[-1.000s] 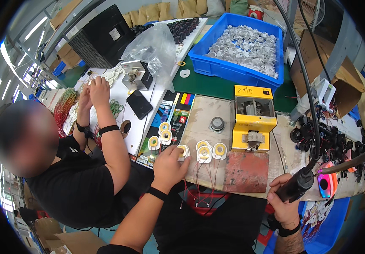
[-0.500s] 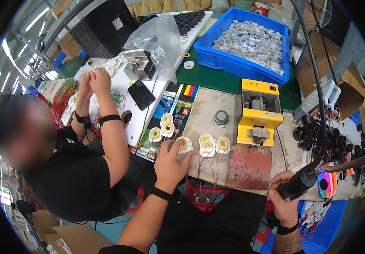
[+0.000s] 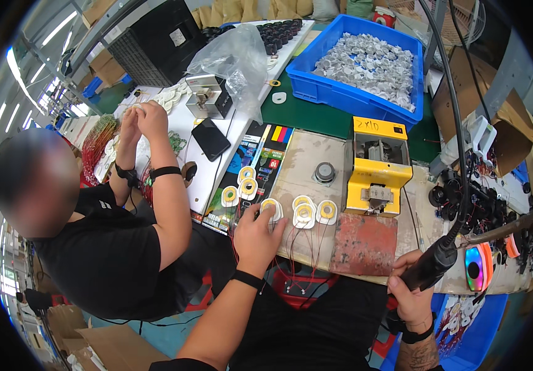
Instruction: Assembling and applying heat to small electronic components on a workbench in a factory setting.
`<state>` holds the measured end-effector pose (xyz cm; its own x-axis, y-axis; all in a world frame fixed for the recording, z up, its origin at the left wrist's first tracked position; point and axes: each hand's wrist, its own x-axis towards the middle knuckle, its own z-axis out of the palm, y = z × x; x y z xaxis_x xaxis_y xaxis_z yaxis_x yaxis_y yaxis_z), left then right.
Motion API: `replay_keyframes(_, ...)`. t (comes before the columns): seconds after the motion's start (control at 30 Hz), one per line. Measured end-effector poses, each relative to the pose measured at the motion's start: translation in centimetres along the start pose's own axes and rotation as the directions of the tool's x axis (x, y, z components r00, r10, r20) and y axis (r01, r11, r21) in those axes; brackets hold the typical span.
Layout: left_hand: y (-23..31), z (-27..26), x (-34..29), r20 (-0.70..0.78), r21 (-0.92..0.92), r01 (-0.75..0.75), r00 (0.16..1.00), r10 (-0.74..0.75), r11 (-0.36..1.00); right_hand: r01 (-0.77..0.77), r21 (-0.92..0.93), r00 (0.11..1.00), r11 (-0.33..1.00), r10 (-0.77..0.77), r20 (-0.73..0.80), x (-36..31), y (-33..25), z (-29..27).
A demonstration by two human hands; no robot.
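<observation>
My left hand (image 3: 256, 240) is at the table's front edge, thumb and fingers closed around the sides of a white rounded piece with a yellow ring (image 3: 270, 209). Just right of it lies a small group of similar pieces (image 3: 304, 214), with thin red wires hanging over the edge. Several more ringed pieces (image 3: 248, 187) rest on the printed sheet to its left. My right hand (image 3: 412, 294) grips a thick black corded tool (image 3: 428, 267) at the table's right front; the tool's working tip is hidden.
A yellow machine (image 3: 378, 170) stands beyond a worn red plate (image 3: 365, 245). A blue bin of whitish parts (image 3: 354, 99) is at the back. On the left sits another person (image 3: 109, 247), hands raised over a white table. A black cable (image 3: 458, 123) hangs at right.
The view has shifted slightly. My left hand stays at the same white piece, its thumb and fingers nearly unmoved. My right hand still grips the black tool, which has tilted a little.
</observation>
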<state>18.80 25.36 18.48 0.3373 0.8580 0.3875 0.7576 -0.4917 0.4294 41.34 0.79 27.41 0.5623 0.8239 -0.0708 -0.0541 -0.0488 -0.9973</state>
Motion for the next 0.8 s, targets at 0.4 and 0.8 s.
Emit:
replay_keyframes(0.4,0.6,0.3,-0.8,-0.028,0.037,0.055,0.998,-0.054,0.998,0.027,0.065,0.995,0.998,-0.033,0.096,-1.1,-2.3,3.0)
replay_keyframes(0.8,-0.3,0.7,-1.5,-0.109,-0.034,0.072,0.991,-0.075,0.997,0.152,0.094,0.987,0.984,-0.156,0.04,-4.4,-2.7,1.4)
